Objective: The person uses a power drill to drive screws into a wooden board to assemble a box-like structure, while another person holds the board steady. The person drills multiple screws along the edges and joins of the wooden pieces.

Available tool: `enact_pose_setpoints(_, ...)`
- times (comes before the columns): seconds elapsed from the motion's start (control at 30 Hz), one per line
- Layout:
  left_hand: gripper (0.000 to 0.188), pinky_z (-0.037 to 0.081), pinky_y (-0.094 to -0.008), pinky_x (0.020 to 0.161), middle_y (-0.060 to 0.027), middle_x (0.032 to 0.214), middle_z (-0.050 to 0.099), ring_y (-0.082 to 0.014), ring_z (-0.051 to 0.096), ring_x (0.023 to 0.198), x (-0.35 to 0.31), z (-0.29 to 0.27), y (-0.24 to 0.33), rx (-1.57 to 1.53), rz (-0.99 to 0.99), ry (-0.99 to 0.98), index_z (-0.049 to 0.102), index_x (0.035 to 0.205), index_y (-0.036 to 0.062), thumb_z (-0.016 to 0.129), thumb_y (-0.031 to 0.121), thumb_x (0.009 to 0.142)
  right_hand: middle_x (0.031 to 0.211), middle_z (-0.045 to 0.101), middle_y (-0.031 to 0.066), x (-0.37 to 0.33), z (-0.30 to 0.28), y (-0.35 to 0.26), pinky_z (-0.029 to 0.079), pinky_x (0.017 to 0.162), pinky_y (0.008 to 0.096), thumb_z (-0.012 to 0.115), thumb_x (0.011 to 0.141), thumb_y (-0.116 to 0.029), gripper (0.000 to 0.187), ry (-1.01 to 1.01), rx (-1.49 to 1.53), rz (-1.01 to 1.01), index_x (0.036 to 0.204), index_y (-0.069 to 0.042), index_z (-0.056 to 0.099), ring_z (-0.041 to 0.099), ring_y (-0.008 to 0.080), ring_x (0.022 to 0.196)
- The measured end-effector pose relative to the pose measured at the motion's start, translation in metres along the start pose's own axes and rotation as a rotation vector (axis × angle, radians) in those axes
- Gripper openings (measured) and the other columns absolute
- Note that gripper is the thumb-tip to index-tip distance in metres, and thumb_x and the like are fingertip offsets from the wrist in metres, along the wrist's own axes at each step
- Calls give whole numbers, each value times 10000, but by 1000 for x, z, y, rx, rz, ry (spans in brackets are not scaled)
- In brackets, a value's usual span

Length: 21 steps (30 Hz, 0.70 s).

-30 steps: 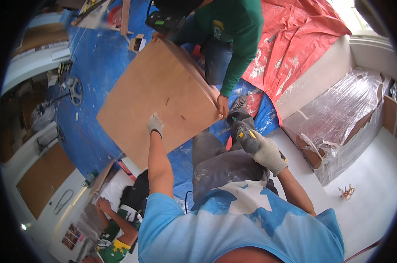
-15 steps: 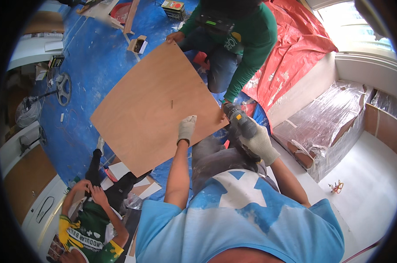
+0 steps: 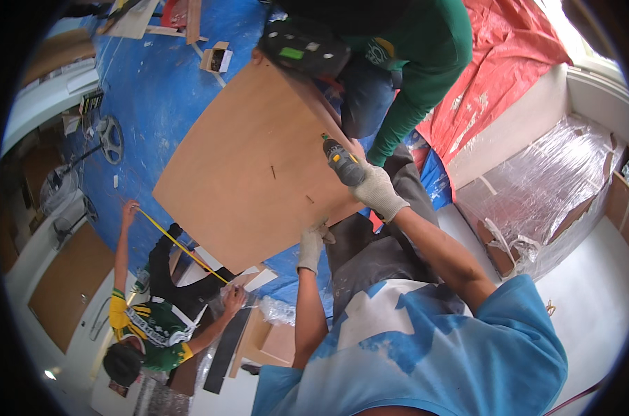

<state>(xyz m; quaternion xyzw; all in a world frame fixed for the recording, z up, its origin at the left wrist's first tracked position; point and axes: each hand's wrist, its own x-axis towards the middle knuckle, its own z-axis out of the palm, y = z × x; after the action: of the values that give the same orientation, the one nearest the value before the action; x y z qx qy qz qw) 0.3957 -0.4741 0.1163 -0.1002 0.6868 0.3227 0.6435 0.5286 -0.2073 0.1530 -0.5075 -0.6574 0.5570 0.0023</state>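
- Off-white knit covers the left hand, positioned at the near edge of a broad, tan wooden panel. Its fingers are curled; whether they pinch anything cannot be told. Weak bracing here could let that edge lift or slide.
- Matching glove on the right hand, fingers wrapped around the grip of a black, grey and yellow cordless drill. Loose knit close to a turning chuck could snag.
- Drill nose overlaps the panel's right side in view and points away from the wearer. Contact with the wood cannot be confirmed. A slip could carry the tip toward the person opposite.
- Panel lies between the wearer and that person. Uneven support, if present, would make it rock under pressure.
- Thin, dark, screw-like pieces show on its face; fixed or loose, not determinable. If loose, a tilt would shed them; if proud, they could catch a glove.
- Co-worker in a long-sleeved green top is at the far side, one bare hand at the panel's far corner. An unannounced release there could swing it.
- Second co-worker, at left, stretches a narrow yellow tape measure near the panel's edge. Sideways panel movement could foul it.
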Motion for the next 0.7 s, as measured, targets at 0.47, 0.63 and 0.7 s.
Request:
enact_pose_setpoints(0.47, 419, 571, -433, 961, -139, 1162, 722, -275, 718, 1054, -8, 28, 35, -356, 72, 2, 565, 1420, -21, 591, 163, 1045, 1023, 730, 262, 9, 4, -66, 559, 842, 498, 623, 870, -152, 563, -93, -62, 195, 1421, -86, 529, 726, 420, 960)
enact_pose_setpoints(0.63, 386, 575, -422, 935, -95, 1197, 697, -232, 690, 1075, 9, -9, 52, -243, -22, -5, 626, 1306, 12, 618, 304, 1053, 960, 738, 259, 20, 7, -99, 556, 820, 504, 603, 877, -142, 527, -86, -125, 146, 1391, -42, 542, 726, 432, 920)
enact_pose_setpoints(0.7, 335, 589, -409, 900, -97, 1160, 704, -227, 697, 1021, 28, -9, 75, -72, 7, 50, 691, 1180, 42, 637, 343, 1044, 961, 741, 249, 16, 2, -88, 558, 827, 500, 618, 875, -136, 537, -30, -117, 163, 1395, -28, 541, 723, 438, 918)
